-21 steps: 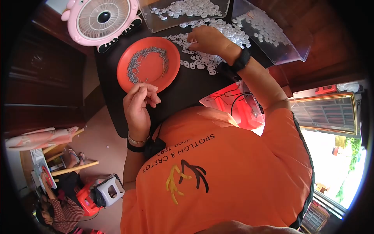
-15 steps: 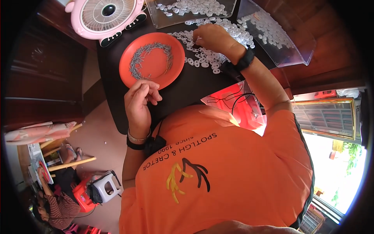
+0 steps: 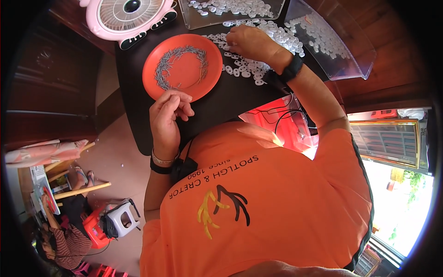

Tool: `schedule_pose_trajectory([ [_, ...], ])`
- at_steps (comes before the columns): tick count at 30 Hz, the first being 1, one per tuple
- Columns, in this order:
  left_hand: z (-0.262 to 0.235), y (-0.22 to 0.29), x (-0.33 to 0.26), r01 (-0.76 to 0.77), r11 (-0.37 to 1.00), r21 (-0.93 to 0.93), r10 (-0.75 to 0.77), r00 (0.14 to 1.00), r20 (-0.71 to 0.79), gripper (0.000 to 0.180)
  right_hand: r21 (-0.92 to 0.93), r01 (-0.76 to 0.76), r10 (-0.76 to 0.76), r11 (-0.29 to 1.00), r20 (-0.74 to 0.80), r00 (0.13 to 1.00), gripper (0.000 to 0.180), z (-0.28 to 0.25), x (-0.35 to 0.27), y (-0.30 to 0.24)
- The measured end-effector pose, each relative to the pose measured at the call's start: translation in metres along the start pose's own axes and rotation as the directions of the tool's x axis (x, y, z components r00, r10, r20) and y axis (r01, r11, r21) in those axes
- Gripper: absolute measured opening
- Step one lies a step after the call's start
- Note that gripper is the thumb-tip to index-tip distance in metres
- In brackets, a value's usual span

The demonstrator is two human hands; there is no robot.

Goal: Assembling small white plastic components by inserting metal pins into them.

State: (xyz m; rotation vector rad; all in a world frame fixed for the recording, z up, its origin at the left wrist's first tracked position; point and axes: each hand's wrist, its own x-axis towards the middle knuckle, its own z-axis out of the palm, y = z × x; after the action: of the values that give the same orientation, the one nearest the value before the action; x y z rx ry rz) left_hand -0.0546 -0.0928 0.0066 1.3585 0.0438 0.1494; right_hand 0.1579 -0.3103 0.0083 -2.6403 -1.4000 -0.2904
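My right hand [image 3: 253, 44] reaches over loose white oval plastic pieces with holes [image 3: 286, 39] on the black table [image 3: 134, 104]. Its fingers are drawn together and point down at the left side of the pile; the fingertips hide whatever is between them. Nearer to me, my left hand [image 3: 166, 116] is raised just below the front rim of an orange plate [image 3: 184, 74], its thumb and fingers curled together. Anything in that pinch is too small to make out. Thin grey metal pins [image 3: 162, 69] lie in a ring on the plate.
A clear bin [image 3: 330, 55] with more white pieces lies at the right, another clear tray [image 3: 207, 22] at the back. A pink fan [image 3: 104, 30] stands at the back left. Below the table edge is a red container [image 3: 267, 120] with black cables. At far left another person [image 3: 69, 244] sits.
The view has shifted slightly. My right hand has dipped a little, its fingers closer to the white pieces. My left hand keeps its curled pose by the plate.
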Motion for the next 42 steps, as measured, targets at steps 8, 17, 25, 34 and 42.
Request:
schedule_pose_trajectory([
  [8, 0.002, 0.003, 0.002, 0.012, 1.0, 0.019, -0.012, 1.0, 0.006, 0.029, 0.229, -0.073, 0.089, 0.971, -0.06, 0.994, 0.012, -0.013, -0.005, 0.008],
  [17, 0.006, 0.004, 0.007, 0.021, 0.999, 0.036, -0.022, 0.999, 0.027, 0.028, 0.55, -0.167, 0.264, 0.818, -0.101, 0.959, 0.014, -0.016, -0.008, 0.0],
  [25, 0.009, 0.007, 0.011, 0.017, 0.998, 0.065, -0.02, 0.998, 0.054, 0.028, 0.505, -0.258, 0.333, 0.824, -0.064, 0.941, 0.019, -0.023, -0.009, -0.004],
  [34, 0.018, 0.012, 0.022, 0.011, 0.996, 0.085, -0.017, 0.998, 0.064, 0.026, 0.955, -0.191, 0.235, 0.228, 0.137, 0.962, 0.016, -0.049, -0.012, -0.043],
  [42, 0.028, 0.01, 0.027, -0.026, 1.0, 0.002, 0.026, 0.999, 0.026, 0.022, 0.999, -0.032, 0.233, -0.033, 0.039, 0.972, 0.012, -0.039, -0.007, -0.112],
])
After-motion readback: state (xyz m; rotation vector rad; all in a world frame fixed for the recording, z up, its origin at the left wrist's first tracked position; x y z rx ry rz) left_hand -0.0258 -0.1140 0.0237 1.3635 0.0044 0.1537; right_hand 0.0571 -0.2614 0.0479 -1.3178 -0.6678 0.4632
